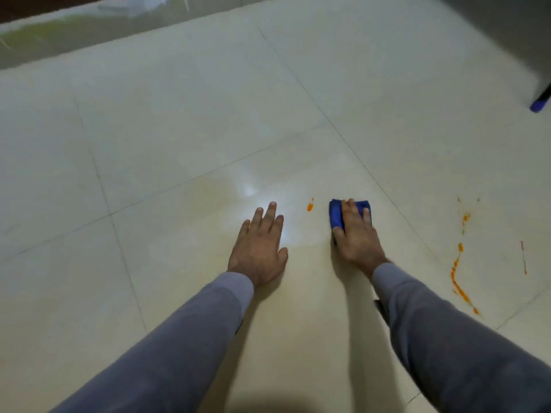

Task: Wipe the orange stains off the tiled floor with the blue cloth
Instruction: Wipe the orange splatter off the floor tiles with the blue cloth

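Note:
My right hand (354, 235) presses a folded blue cloth (336, 215) flat on the cream tiled floor (179, 129), fingers over its top and thumb along its left edge. A small orange stain (310, 206) lies just left of the cloth, between my two hands. A long trail of orange stains (457, 263) runs down the tile far to the right of the cloth. My left hand (258, 245) rests palm down on the floor, fingers spread, holding nothing.
A wall base (89, 28) runs along the far left edge of the floor. A dark furniture leg with a blue foot (540, 103) stands at the far right under a grey panel. A thin reddish streak (523, 257) marks the tile right of the orange trail.

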